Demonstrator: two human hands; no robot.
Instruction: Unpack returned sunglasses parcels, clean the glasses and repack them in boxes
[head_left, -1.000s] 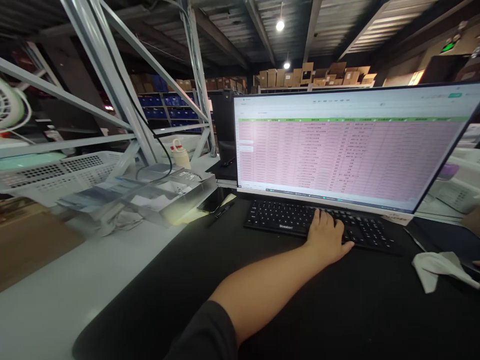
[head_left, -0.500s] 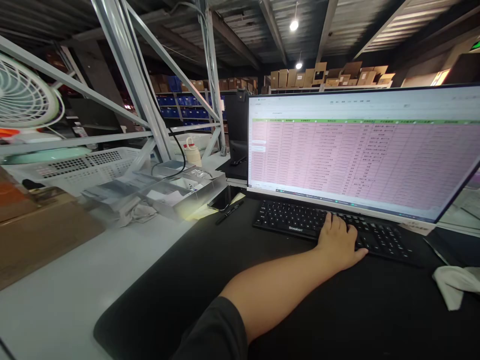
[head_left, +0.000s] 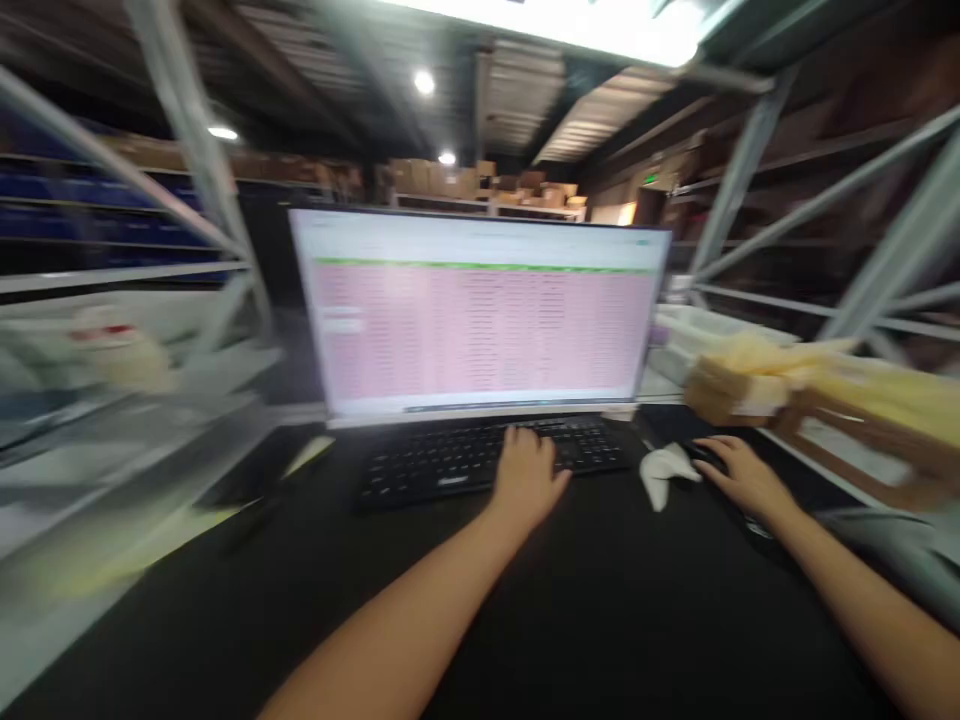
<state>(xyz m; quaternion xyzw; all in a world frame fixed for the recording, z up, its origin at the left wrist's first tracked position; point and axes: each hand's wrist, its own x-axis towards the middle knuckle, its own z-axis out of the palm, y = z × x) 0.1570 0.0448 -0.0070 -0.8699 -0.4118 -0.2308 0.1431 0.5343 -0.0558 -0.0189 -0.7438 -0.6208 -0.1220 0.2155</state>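
My left hand [head_left: 527, 475] lies on the right half of a black keyboard [head_left: 427, 465], its fingers on the keys and its thumb held out to the side. Further right, my right hand [head_left: 748, 480] is curved over a dark computer mouse [head_left: 705, 457], mostly hidden under the palm. A crumpled white cloth [head_left: 663, 472] sits just left of the mouse. Behind the keyboard stands a wide monitor [head_left: 480, 330] with a pink spreadsheet under a green header row; its text is too blurred to read.
A black desk mat [head_left: 570, 620] covers the desk before me. Cardboard boxes with yellow wrapping [head_left: 862, 430] stand at the right. Clear trays [head_left: 97, 430] and a cream jug [head_left: 120, 350] blur at the left. Metal rack posts [head_left: 187, 130] frame both sides.
The view has swung right, so the monitor and keyboard appear further left. My right hand and the mouse have come into view. My left hand remains on the keyboard.
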